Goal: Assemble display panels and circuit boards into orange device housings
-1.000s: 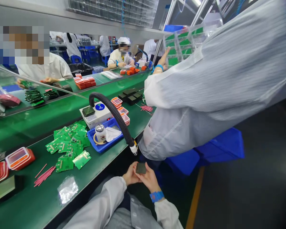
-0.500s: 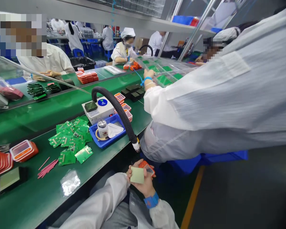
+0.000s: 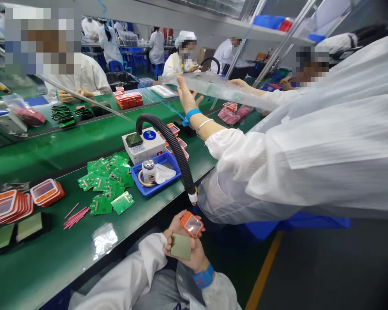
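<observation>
Below the tabletop (image 3: pixel 142 215) edge, over our lap, our left hand (image 3: pixel 174 226) pinches an orange-framed panel (image 3: pixel 192 224) by its rim, and our right hand (image 3: pixel 194 254) closes on a thin greenish square sheet (image 3: pixel 181 246). Both parts look light; we judge the panel stiff but fragile across its clear face, so edges are the safe hold. The sheet seems smooth and easily smudged, best held at its corners.

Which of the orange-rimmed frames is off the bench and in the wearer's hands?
The single orange frame pinched at the fingertips below the black hose; the other orange frames lie on the green bench.
</observation>
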Available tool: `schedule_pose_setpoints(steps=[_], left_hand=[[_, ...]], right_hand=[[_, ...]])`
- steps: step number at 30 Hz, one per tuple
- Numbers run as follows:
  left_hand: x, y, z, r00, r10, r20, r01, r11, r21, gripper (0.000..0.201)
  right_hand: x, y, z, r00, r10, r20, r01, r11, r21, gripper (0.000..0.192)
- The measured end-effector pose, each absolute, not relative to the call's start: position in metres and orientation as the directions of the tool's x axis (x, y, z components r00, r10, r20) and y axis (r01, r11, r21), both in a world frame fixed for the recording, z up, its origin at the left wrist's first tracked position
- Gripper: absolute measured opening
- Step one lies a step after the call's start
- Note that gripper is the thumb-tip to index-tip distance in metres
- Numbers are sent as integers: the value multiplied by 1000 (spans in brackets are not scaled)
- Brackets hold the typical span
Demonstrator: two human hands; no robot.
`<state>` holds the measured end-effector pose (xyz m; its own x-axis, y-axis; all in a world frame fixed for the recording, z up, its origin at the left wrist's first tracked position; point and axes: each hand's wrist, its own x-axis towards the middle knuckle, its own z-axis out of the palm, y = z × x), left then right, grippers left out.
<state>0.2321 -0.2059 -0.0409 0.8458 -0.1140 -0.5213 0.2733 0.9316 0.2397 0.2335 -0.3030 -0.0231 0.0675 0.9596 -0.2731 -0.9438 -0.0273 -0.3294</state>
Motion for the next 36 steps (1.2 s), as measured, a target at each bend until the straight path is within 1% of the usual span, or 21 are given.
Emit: schedule_pose_setpoints(steps=[2,3,5,7,8,10,11,13,16,18,20,22,24,26,28,32,36], left_hand=[[213,-196,-33,864,-176,-473,304,929,210,57],[201,-191,-27,874,-190,-447,304,932,198,59],[176,-183,-13,900,-165,-404,260,946,192,59],[148,-178,4,940,-84,-330,155,968,196,55],[135,-177,13,960,-24,-279,82,977,198,53],[110,-175,32,977,99,-187,-59,977,207,51],[100,-175,41,976,149,-161,-112,969,218,50],[81,-173,58,960,227,-161,-181,949,260,49],[59,-167,78,912,360,-196,-286,902,323,44],[46,-162,88,876,435,-208,-349,869,351,41],[32,-158,96,851,481,-212,-390,848,359,39],[20,-154,102,830,512,-221,-418,834,361,37],[10,-150,107,812,534,-234,-434,822,370,38],[2,-146,110,806,536,-251,-428,821,378,41],[-4,-143,111,810,524,-263,-414,829,377,44],[-10,-137,105,805,514,-297,-393,836,382,46],[-12,-132,98,796,508,-331,-386,846,369,47]], right_hand=[[230,-304,-12,82,964,-254,-919,-26,-393,65],[229,-306,-6,96,966,-240,-905,-16,-424,62],[231,-311,8,124,970,-210,-882,11,-470,58],[237,-314,24,183,968,-173,-850,67,-522,59],[241,-313,33,226,961,-156,-820,101,-563,57],[248,-308,54,316,942,-112,-708,156,-689,53],[251,-303,64,334,938,-92,-635,152,-758,51],[250,-288,85,321,946,-39,-468,123,-875,55],[232,-258,107,268,959,97,-223,159,-962,65],[213,-238,114,240,953,186,-78,210,-975,66],[194,-220,117,190,942,276,61,269,-961,65],[180,-205,119,100,923,370,167,351,-921,69],[171,-193,121,-12,909,416,235,407,-883,75],[167,-182,125,-108,907,408,298,421,-857,76],[163,-174,128,-167,909,381,363,416,-834,76],[156,-162,132,-218,923,317,434,383,-816,73],[151,-156,132,-245,945,214,479,311,-821,70]])
